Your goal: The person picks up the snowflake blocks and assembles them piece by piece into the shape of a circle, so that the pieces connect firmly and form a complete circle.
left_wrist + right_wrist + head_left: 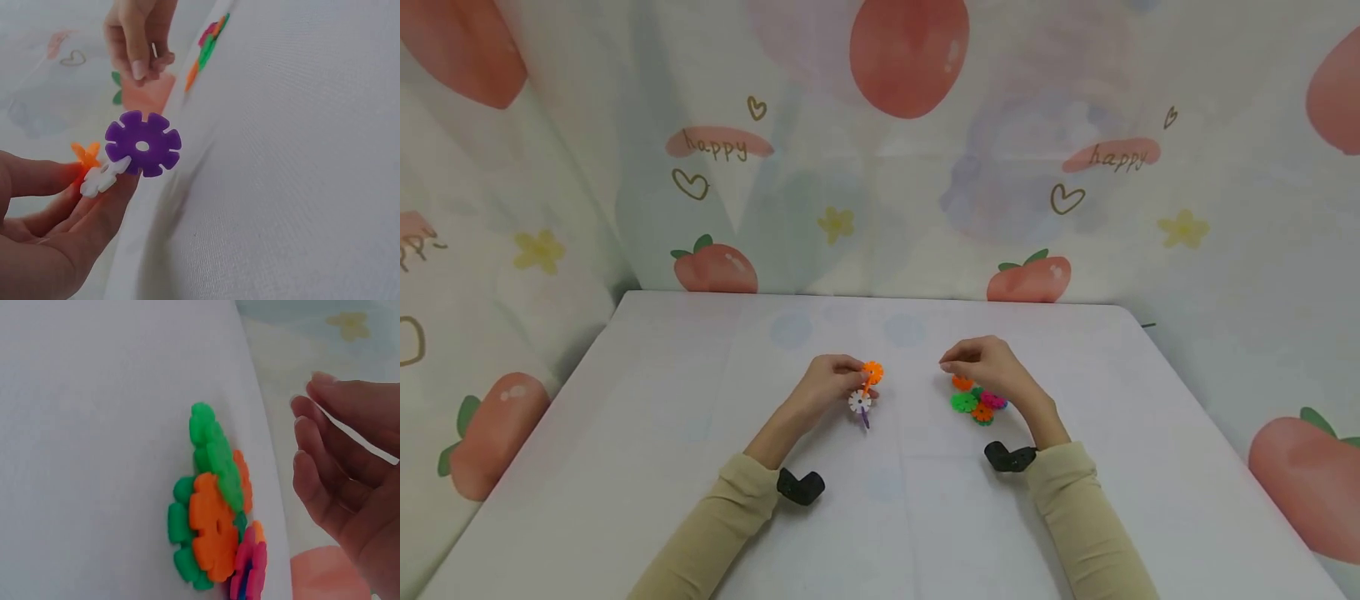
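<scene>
My left hand (822,387) pinches a small chain of flower-shaped interlocking discs between thumb and fingers. An orange disc (873,372) is at the top, a white disc (859,402) below it, and a purple disc (161,140) slotted onto the white one faces the left wrist camera. My right hand (988,367) hovers just above a small pile of loose discs, fingers gently bent with nothing between them. In that pile lie a light green disc (222,465), an orange disc (205,522) on a darker green disc (178,522), and a pink disc (255,565).
A white cloth covers the table (895,525), which ends at a patterned curtain (880,192) behind and on the sides. A black wrist mount (801,487) sticks out from the left sleeve, another black mount (1009,457) from the right one.
</scene>
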A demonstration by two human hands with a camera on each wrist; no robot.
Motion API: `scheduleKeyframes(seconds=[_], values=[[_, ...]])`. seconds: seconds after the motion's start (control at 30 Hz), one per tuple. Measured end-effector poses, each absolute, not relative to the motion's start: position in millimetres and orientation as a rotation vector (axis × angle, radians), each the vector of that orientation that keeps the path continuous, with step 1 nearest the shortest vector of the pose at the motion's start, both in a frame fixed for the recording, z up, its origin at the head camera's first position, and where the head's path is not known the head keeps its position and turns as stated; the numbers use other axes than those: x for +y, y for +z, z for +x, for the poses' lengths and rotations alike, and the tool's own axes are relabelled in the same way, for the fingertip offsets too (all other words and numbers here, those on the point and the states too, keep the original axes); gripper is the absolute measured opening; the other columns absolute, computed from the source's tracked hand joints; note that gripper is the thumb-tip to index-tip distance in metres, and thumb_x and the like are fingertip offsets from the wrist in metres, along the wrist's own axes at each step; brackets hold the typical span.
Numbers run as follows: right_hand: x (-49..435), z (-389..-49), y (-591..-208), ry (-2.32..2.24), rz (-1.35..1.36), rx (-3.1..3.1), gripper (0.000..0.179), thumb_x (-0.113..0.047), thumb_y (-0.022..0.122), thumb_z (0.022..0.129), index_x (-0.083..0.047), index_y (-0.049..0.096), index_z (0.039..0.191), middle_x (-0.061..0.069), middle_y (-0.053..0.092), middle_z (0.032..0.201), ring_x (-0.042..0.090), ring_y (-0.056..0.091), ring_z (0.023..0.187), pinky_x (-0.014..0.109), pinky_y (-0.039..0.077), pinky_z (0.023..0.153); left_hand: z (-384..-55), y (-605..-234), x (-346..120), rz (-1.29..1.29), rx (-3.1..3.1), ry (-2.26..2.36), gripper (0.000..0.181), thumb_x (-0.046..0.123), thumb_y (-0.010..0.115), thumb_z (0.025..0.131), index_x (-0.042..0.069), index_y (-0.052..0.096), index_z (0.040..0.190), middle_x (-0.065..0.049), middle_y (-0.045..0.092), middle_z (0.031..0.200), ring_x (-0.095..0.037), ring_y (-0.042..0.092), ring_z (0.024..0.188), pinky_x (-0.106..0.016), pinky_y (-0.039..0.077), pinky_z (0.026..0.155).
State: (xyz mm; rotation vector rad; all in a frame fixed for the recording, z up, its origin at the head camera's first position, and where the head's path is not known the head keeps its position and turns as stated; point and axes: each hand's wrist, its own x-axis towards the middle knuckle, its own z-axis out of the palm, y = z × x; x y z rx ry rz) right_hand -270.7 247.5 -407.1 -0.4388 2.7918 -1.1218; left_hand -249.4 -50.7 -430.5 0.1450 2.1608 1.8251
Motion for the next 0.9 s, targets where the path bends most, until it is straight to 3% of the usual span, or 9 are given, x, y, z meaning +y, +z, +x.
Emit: scheduleKeyframes(seconds=[0.2, 0.4, 0.9], values=[[258, -275, -414, -0.947, -0.399, 2.799, 0.02, -0.015, 0.071, 0.095, -0.004, 0.075, 0.11, 0.014, 0.072, 0.109, 0.031, 0.062, 0.101, 0.039, 0.055, 0.086, -250, -430, -52, 0.078, 2.212, 1.825, 0.036, 0.016, 0.062, 0.101, -0.003, 0.064, 0.132, -0.013, 0.074, 0.117, -0.02, 0.072, 0.102, -0.037, 0.057, 0.098], [262, -276, -413, -0.759, -0.338, 2.798, 0.033, -0.019, 0.076, 0.091, 0.0, 0.069, 0.116, 0.017, 0.067, 0.116, 0.034, 0.057, 0.108, 0.049, 0.052, 0.095, -251, -429, -51, 0.044, 2.218, 1.823, 0.035, 0.017, 0.062, 0.101, -0.001, 0.066, 0.13, -0.012, 0.073, 0.119, -0.018, 0.069, 0.101, -0.034, 0.059, 0.095], [257, -275, -412, -0.795, -0.423, 2.79, 0.025, -0.013, 0.078, 0.09, -0.001, 0.062, 0.106, 0.01, 0.062, 0.09, 0.021, 0.057, 0.082, 0.033, 0.052, 0.075, -251, -429, -49, 0.07, 2.236, 1.809, 0.028, 0.018, 0.065, 0.1, -0.001, 0.072, 0.119, -0.012, 0.075, 0.111, -0.019, 0.071, 0.089, -0.034, 0.061, 0.088]])
